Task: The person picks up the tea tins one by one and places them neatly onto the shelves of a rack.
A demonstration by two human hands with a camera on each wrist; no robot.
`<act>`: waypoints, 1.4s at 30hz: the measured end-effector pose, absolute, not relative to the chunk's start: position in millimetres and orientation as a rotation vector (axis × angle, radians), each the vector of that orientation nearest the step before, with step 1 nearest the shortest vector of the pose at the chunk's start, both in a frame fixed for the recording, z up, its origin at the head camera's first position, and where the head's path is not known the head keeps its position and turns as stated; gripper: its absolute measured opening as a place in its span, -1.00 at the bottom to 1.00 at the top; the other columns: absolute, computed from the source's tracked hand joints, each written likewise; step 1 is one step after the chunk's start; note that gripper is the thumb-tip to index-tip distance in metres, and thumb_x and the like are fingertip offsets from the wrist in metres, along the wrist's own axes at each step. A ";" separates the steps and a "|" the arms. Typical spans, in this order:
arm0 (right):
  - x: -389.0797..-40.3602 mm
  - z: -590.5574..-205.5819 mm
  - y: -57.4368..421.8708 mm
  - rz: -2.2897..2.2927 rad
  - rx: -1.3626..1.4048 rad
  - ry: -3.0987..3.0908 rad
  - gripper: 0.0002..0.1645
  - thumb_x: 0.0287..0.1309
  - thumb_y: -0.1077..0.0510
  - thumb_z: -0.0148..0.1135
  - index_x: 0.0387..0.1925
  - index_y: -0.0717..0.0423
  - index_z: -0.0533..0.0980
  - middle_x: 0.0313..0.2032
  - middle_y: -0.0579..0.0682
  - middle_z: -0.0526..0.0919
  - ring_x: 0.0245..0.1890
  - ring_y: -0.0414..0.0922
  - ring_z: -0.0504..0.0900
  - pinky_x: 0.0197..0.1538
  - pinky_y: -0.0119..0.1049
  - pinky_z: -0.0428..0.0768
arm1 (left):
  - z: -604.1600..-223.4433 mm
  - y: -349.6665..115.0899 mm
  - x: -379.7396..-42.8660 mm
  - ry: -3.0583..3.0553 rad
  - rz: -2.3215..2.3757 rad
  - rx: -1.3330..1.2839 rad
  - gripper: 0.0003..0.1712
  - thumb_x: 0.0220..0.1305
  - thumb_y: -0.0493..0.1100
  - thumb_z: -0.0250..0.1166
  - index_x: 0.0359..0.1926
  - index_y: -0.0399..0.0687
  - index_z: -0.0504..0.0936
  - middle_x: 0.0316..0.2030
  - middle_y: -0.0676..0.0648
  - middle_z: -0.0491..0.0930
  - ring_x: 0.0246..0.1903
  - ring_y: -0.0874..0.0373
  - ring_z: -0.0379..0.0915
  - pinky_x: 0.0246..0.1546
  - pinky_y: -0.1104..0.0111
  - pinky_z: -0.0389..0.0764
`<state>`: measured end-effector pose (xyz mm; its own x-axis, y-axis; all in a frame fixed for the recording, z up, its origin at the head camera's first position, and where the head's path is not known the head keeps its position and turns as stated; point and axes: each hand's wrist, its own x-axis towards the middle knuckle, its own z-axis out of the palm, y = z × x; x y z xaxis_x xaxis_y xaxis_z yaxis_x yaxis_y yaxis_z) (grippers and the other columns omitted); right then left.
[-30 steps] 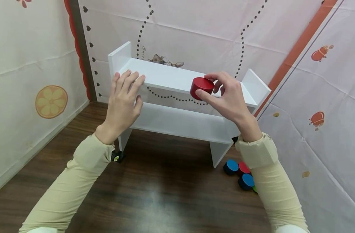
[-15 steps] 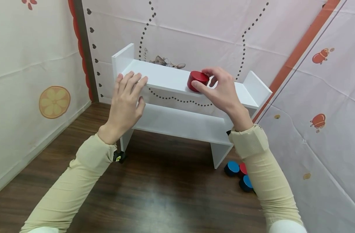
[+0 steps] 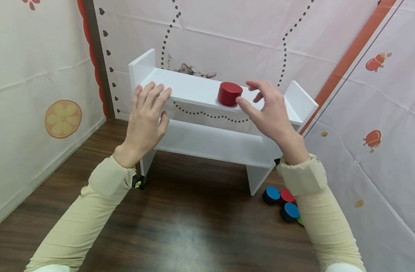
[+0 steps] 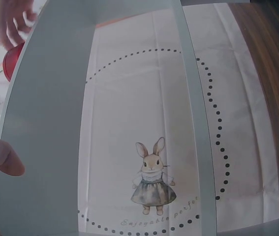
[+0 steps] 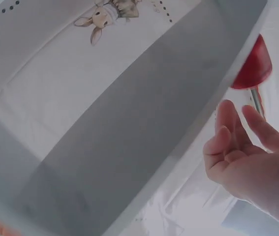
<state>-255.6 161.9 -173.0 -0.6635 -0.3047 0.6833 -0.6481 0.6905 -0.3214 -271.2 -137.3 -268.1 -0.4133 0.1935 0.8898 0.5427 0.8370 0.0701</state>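
A round red tin (image 3: pixel 229 94) stands upright on the top board of a white shelf (image 3: pixel 194 85), right of its middle. Just to the right of the tin is my right hand (image 3: pixel 270 109), apart from it, thumb and fingers spread around nothing. In the right wrist view the red tin (image 5: pixel 255 66) shows past the board's edge, above the loosely bent fingers of that hand (image 5: pixel 257 157). My left hand (image 3: pixel 144 117) rests its fingertips on the front edge of the top board, near the left end. Only its thumb (image 4: pixel 11 160) shows clearly in the left wrist view.
Several more round tins sit on the floor at the right: a blue one (image 3: pixel 271 195), a red one (image 3: pixel 287 196), another blue one (image 3: pixel 290 212) and a partly hidden green one (image 3: pixel 300 221). The shelf has a lower board (image 3: pixel 211 143). Printed cloth walls (image 3: pixel 374 158) stand close around.
My right hand has set the red tin down on the top board, let go of it and drawn back to the right. The left hand has stayed at the board's edge.
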 end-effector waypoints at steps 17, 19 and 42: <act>-206.2 -292.2 279.3 0.586 0.387 -2.377 -0.87 0.19 0.20 0.22 -0.34 0.23 0.59 -0.55 0.04 0.64 -0.61 -0.32 0.39 -0.49 -0.59 0.39 | -267.6 -137.3 -275.5 -1.999 -0.440 -0.537 -0.38 0.17 -0.38 0.08 0.31 -0.17 0.36 0.29 -0.25 0.35 0.40 -0.13 0.07 0.53 0.09 -0.19; -206.1 -311.4 292.7 0.526 0.328 -2.495 -0.85 0.19 0.18 0.22 -0.31 0.22 0.61 -0.51 0.07 0.66 -0.58 -0.24 0.47 -0.47 -0.47 0.45 | -267.6 -136.3 -275.9 -1.992 -0.466 -0.538 -0.38 0.16 -0.39 0.08 0.30 -0.16 0.37 0.28 -0.24 0.36 0.40 -0.12 0.08 0.53 0.09 -0.18; -240.9 -415.3 337.3 0.376 0.271 -3.228 -0.16 -0.01 0.08 0.42 0.23 0.43 0.34 0.13 0.47 0.48 0.02 0.31 0.56 0.02 0.19 0.57 | -269.2 -135.2 -275.7 -1.979 -0.454 -0.527 -0.37 0.14 -0.39 0.09 0.29 -0.16 0.37 0.28 -0.24 0.36 0.40 -0.12 0.09 0.53 0.09 -0.19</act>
